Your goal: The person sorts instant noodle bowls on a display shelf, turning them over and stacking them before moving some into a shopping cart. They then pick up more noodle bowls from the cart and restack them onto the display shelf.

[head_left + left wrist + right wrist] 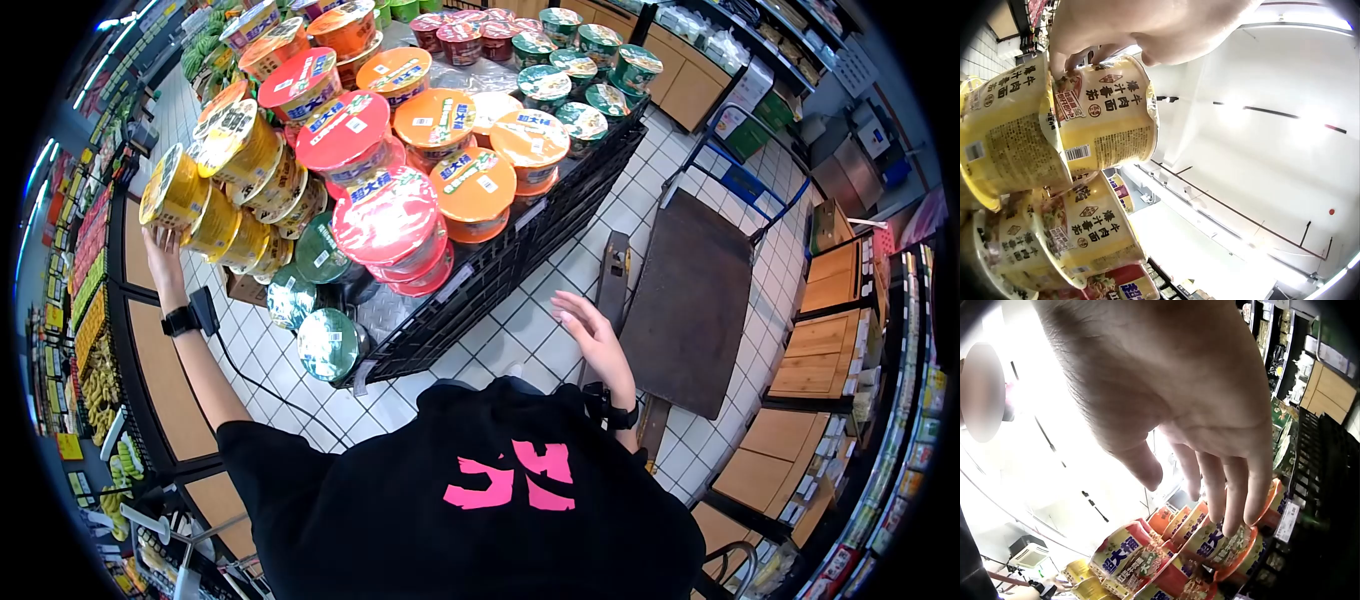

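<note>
Tubs of instant noodles are piled in a large display. My left hand [165, 262] is at the outer end of the stack of yellow noodle tubs [212, 222]. In the left wrist view its bent fingers grip a yellow instant noodle tub [1113, 115] that lies on its side in the upper row, pressed against another yellow tub [1010, 134]. More yellow tubs lie below. My right hand [595, 340] hovers beside the display over the floor, fingers relaxed and holding nothing. Orange tubs [1222, 540] appear beyond its fingertips in the right wrist view.
A black crate-like rack [480, 285] edges the display. Red tubs [385, 215] and green tubs [333, 343] stand at its near end. To the right, a flat trolley [690, 300] with a blue handle stands on white tiles. Shelves [825, 360] line the right side.
</note>
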Motion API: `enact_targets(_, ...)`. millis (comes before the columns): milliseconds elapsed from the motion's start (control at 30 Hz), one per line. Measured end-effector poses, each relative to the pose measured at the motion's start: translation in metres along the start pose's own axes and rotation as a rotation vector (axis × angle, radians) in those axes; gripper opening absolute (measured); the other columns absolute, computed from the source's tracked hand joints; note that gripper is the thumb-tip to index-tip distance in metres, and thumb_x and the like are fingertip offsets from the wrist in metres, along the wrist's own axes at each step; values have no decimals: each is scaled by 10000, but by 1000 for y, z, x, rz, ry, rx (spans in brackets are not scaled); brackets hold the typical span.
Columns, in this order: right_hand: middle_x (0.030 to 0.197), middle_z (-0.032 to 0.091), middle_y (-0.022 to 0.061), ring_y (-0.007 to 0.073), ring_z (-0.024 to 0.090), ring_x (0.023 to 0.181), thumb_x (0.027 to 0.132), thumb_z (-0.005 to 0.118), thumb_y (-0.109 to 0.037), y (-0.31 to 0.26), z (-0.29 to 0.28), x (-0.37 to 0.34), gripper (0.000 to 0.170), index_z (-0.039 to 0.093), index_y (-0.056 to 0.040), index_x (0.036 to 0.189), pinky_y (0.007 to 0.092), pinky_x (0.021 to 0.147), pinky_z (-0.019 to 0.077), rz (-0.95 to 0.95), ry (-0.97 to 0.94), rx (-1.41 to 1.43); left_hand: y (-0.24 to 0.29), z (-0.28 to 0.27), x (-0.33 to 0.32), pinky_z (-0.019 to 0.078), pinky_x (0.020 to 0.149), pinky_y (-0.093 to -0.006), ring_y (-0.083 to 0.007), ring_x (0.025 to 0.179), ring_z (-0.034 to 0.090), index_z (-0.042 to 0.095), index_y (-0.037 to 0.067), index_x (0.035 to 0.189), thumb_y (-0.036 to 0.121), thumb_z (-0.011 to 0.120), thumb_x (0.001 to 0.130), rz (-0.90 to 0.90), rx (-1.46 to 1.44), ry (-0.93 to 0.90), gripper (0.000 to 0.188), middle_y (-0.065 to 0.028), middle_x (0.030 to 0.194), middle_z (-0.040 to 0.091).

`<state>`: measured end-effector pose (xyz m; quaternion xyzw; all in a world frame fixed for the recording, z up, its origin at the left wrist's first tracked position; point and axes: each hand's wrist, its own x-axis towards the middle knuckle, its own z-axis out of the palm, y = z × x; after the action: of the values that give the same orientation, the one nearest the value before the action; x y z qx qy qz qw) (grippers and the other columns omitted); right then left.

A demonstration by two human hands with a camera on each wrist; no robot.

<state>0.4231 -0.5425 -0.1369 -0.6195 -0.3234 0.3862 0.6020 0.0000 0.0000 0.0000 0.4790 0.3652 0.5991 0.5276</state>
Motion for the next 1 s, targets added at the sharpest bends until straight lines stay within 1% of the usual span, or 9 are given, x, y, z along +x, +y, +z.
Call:
enact_targets(67,1223,564,129,183,515,1154,943,504,-167,3,5,2,363,469,-13,1269,282,976,373,-10,16,4,17,5,-11,245,1100,-381,-283,1325,298,187,9,1427,487,408,941,80,154,15,717,-190,1430,268)
enact_targets(100,1223,564,129,183,515,1154,943,504,-167,-3,-34,6,363,469,-13,1269,282,976,373,-11,20,-30,-8,26,-28,245,1100,-381,-283,1325,298,187,9,1427,487,408,941,66,125,24,717,-190,1430,268)
enact_targets(167,1221,565,129,182,517,1152,943,502,-166,-9,-40,7,361,470,-10,1267,283,973,376,18,33,-37,-10,23,-32,257,1094,-370,-272,1310,326,214,17,1421,477,419,940,83,204,47,696,-187,1406,319)
enact_targets(300,1211,572,125,173,524,1137,940,506,-161,-12,-49,29,359,474,-8,1264,276,958,385,-26,16,-48,-2,43,-61,248,1100,-376,-279,1327,308,209,13,1422,447,400,954,120,283,86,666,-195,1431,289)
enact_targets(433,1205,575,122,166,533,1119,938,507,-152,-27,-67,53,355,479,-7,1261,276,940,395,-53,-12,-114,3,77,-100,242,1097,-388,-273,1318,329,271,-11,1394,404,381,963,147,290,78,609,-197,1395,358)
enact_targets(533,1209,573,120,168,542,1107,938,501,-143,-36,-85,74,353,478,-15,1267,279,935,401,-68,-26,-139,6,111,-133,258,1104,-370,-257,1305,351,300,-15,1373,323,325,993,166,334,-81,509,-173,1388,373)
enact_targets(633,1219,566,120,179,541,1119,939,498,-144,-57,-100,96,357,473,-18,1272,285,943,401,-79,-37,-189,6,147,-165,262,1101,-367,-258,1290,373,337,-24,1351,316,326,992,110,328,-211,495,-172,1365,407)
enact_targets(833,1222,562,123,194,541,1126,940,497,-152,-84,-126,166,364,466,-19,1277,296,955,403,-107,-87,-221,-10,206,-205,283,1083,-358,-242,1251,428,380,-31,1321,290,363,975,-18,337,-247,472,-174,1317,462)
enact_targets(1000,1229,558,113,188,539,1121,934,504,-139,-114,-140,245,370,462,3,1273,303,958,406,-181,-271,-261,-26,234,-217,291,1077,-356,-238,1232,446,398,-33,1304,291,381,968,-54,350,-248,467,-169,1302,473)
